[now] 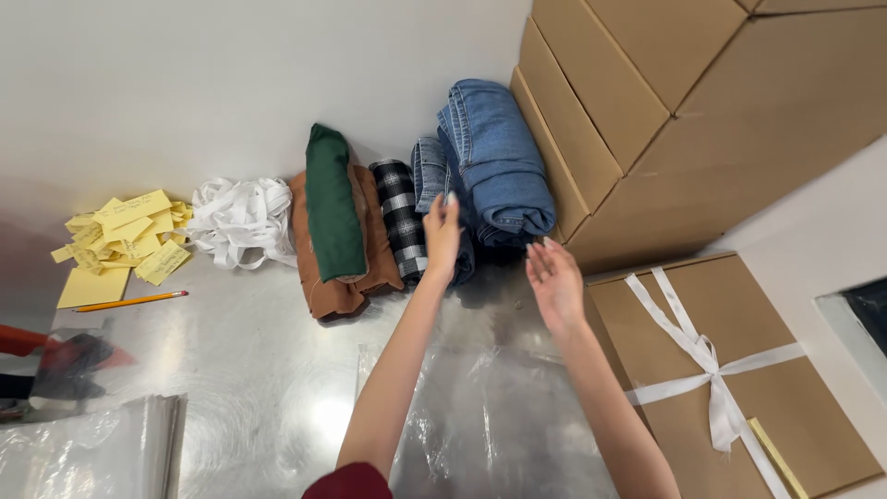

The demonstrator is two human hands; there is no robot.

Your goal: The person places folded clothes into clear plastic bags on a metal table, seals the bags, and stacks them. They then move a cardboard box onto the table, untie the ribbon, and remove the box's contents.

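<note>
We see the left hand (442, 236) stretched out flat over a row of folded clothes, its fingers extended and resting on the folded pair of jeans (431, 176), with the fingertips touching the denim but not closed around it. The right hand (554, 282) hovers just to the right of that, palm open and fingers spread, holding nothing and close to the lower end of a second, thicker roll of blue jeans (494, 162) that lies directly beyond its fingertips. Just left of the left hand we find a black and white checked garment (399, 217), folded narrow and lying against the jeans. Further left of it a dark green folded piece (333, 199) lies on top of a brown one (346, 286). Well to the left of both hands sit a heap of white ribbon (242, 220), a scatter of yellow paper notes (125, 231) and a pencil (129, 301). Below the wrists a clear plastic bag (490, 416) is spread on the shiny metal table (249, 370). Right of the right forearm lies a flat cardboard box tied with white ribbon (730, 370), and beyond the right hand larger cardboard boxes (665, 102) are stacked against the wall.
</note>
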